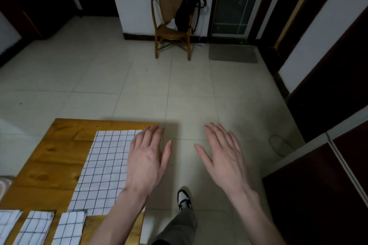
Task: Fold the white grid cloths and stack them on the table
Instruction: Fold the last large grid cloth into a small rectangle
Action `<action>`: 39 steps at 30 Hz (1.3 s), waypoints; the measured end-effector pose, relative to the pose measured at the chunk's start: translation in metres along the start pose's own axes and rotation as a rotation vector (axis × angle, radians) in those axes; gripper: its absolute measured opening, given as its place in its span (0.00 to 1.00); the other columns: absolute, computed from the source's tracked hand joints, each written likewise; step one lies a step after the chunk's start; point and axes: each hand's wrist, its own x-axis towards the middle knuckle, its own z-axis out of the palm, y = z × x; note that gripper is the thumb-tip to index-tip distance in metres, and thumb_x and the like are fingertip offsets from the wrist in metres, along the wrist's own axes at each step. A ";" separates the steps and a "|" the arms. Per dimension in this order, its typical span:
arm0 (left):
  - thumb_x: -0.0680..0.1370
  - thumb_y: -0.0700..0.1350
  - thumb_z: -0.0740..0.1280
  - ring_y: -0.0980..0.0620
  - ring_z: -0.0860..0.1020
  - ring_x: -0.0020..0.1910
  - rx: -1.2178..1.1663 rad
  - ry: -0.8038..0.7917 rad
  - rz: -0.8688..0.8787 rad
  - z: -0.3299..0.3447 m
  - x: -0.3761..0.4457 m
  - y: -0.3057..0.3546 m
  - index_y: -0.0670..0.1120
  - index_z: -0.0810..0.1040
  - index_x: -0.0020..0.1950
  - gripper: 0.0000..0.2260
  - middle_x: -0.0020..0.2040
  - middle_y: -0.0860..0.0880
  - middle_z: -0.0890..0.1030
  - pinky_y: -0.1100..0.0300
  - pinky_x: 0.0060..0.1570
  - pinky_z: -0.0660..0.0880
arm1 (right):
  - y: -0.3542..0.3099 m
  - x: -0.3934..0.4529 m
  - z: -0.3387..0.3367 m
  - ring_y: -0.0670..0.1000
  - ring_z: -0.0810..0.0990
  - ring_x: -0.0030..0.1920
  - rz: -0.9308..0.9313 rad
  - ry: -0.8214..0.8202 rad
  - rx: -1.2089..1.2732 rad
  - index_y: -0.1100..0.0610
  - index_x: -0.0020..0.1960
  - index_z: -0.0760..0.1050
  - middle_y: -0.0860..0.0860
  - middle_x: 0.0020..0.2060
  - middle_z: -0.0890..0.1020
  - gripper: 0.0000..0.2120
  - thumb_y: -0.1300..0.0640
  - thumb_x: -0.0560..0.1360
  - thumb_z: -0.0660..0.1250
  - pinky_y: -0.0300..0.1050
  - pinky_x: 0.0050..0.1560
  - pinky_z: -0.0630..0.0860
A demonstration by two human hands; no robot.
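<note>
Beside spread cloth [105, 167], left fingers [151, 135].

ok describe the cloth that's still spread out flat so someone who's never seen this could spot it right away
Find the wooden table at the lower left of the view. The spread cloth is the large white sheet with thin dark grid lines lying flat by the table's right edge, partly under the left hand. Unlike the three narrow folded cloths in a row along the near edge, it is wide and unfolded.
</note>
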 end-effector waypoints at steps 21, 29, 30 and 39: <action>0.85 0.55 0.60 0.43 0.73 0.72 0.012 0.109 -0.153 0.081 0.271 -0.024 0.44 0.77 0.70 0.21 0.68 0.45 0.79 0.46 0.69 0.71 | 0.061 0.319 0.044 0.52 0.68 0.77 -0.156 0.019 0.121 0.56 0.77 0.68 0.52 0.74 0.74 0.28 0.39 0.85 0.55 0.53 0.78 0.63; 0.85 0.56 0.60 0.44 0.73 0.73 0.060 0.137 -0.267 0.113 0.373 -0.048 0.44 0.77 0.71 0.21 0.68 0.45 0.79 0.45 0.69 0.72 | 0.071 0.449 0.083 0.51 0.67 0.77 -0.258 -0.024 0.190 0.55 0.77 0.67 0.51 0.74 0.74 0.28 0.39 0.85 0.55 0.50 0.78 0.60; 0.85 0.56 0.60 0.44 0.73 0.73 0.072 0.137 -0.291 0.117 0.388 -0.051 0.44 0.77 0.71 0.21 0.69 0.45 0.79 0.46 0.70 0.71 | 0.072 0.468 0.090 0.52 0.67 0.77 -0.275 -0.030 0.200 0.55 0.77 0.68 0.51 0.73 0.75 0.28 0.39 0.85 0.55 0.50 0.78 0.60; 0.86 0.59 0.57 0.44 0.72 0.75 0.168 0.162 -0.508 0.142 0.504 -0.086 0.44 0.76 0.72 0.24 0.70 0.45 0.79 0.44 0.72 0.70 | 0.068 0.626 0.134 0.50 0.65 0.78 -0.467 -0.181 0.309 0.53 0.79 0.66 0.50 0.75 0.73 0.30 0.36 0.85 0.50 0.48 0.79 0.59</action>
